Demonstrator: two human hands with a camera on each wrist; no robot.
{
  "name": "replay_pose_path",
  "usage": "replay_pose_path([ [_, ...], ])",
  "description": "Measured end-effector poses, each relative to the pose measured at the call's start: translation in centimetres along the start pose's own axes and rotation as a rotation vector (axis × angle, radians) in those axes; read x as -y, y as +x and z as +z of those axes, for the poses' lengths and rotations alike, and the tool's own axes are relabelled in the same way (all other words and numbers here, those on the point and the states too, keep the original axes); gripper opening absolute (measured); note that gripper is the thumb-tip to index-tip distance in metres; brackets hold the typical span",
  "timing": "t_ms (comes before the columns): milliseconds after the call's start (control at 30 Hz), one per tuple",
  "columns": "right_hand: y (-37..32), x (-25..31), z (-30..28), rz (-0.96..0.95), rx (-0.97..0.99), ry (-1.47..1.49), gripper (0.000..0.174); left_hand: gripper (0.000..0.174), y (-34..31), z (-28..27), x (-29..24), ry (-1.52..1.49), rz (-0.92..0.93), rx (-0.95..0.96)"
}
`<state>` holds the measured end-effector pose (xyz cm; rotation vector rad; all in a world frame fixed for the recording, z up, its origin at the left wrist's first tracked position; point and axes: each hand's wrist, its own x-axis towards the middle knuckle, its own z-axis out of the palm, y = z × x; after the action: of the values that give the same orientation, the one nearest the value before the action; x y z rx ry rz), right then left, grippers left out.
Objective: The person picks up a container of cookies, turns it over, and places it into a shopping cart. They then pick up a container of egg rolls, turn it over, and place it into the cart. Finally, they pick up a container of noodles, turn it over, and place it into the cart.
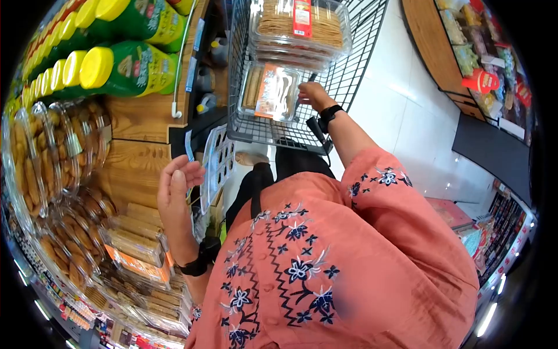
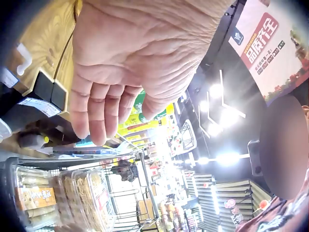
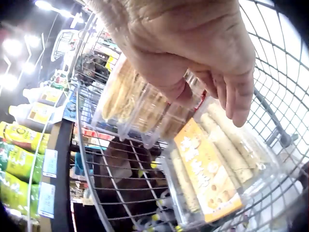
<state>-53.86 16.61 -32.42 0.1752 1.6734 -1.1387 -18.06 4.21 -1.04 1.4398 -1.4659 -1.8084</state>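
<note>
My right hand (image 1: 314, 95) is inside the shopping cart (image 1: 249, 138), at the right edge of a clear plastic box of rolled pastries (image 1: 251, 87) with an orange label. In the right wrist view its loosely bent fingers (image 3: 237, 96) hang over that box, gripping nothing. Stacked clear boxes of thin brown sticks (image 1: 325, 26) with a red label lie behind it in the cart. My left hand (image 1: 176, 185) is raised between the shelf and the cart. The left wrist view shows its palm (image 2: 130, 48) bare and the fingers extended, holding nothing.
Bottles with yellow caps (image 1: 96, 68) line the wooden shelf (image 1: 136, 166) on the left. Below them stand clear boxes of baked goods (image 1: 58, 157) and more orange-labelled pastry boxes (image 1: 136, 262). A wooden display stand (image 1: 427, 41) is at the right, across the pale tiled floor (image 1: 401, 93).
</note>
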Motion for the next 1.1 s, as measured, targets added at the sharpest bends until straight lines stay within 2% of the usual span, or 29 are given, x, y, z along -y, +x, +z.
replay_pose_path([
  [67, 2.5, -2.2, -0.1, 0.032, -0.027, -0.143, 0.03, 0.042, 0.7, 0.4, 0.5, 0.012, -0.026, 0.011],
  [167, 3.4, -2.9, 0.0, 0.199, 0.014, -0.234, 0.037, 0.042, 1.1, 1.1, 0.8, 0.035, -0.059, 0.012],
  [300, 5.8, -5.5, -0.3, 0.239, 0.049, -0.246, 0.043, 0.042, 1.3, 1.8, 0.8, 0.058, -0.1, -0.005],
  [400, 6.8, -6.1, 0.0, 0.281, 0.039, -0.229, 0.037, 0.042, 1.4, 2.0, 1.1, 0.061, -0.12, -0.011],
  [500, 7.6, -7.0, 0.3, 0.208, 0.034, -0.128, 0.033, 0.042, 1.6, 2.2, 1.4, 0.057, -0.135, -0.008],
  [600, 7.3, -6.1, -0.1, 0.281, 0.096, -0.152, 0.014, 0.041, 1.8, 2.6, 1.5, 0.053, -0.152, -0.003],
  [833, 5.8, -5.1, 0.6, 0.169, 0.019, -0.213, 0.02, 0.042, 2.0, 3.3, 1.6, 0.063, -0.155, 0.002],
  [933, 5.8, -4.8, 0.2, 0.162, 0.135, -0.164, 0.036, 0.042, 1.9, 3.6, 1.4, 0.051, -0.162, 0.005],
  [1100, 3.6, -2.9, -0.3, 0.11, 0.191, -0.222, 0.031, 0.04, 1.3, 3.4, 1.6, 0.034, -0.148, 0.023],
])
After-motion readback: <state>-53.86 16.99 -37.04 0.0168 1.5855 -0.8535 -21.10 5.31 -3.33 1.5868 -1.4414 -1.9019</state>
